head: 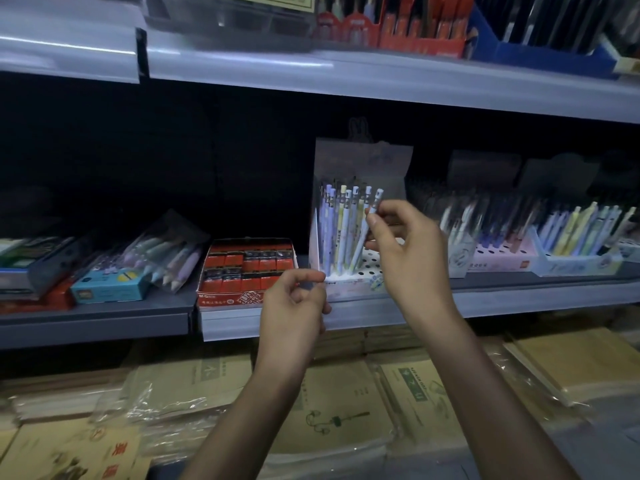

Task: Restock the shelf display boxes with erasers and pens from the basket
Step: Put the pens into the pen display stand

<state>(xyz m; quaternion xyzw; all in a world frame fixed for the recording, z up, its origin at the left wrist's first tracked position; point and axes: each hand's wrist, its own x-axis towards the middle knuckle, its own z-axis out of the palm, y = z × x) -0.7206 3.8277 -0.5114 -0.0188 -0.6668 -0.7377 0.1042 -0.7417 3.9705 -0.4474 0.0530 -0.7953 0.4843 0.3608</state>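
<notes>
Pen (362, 239) in display box (349, 283)
Our right hand (412, 251) pinches it, tip down, top tilted right; left hand (294, 299) curled, grip unclear; grey shelf (519, 296).

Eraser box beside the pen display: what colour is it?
The eraser box is red with white lettering; its erasers are red and black. Head view.

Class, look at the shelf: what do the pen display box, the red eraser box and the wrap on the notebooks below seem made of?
Pen display box: likely printed card, matt; thin folded back panel, punched holes. Red eraser box: probably card too, printed, thin walls. Notebook wrap: clear plastic film, glossy; crinkles and glints.
</notes>
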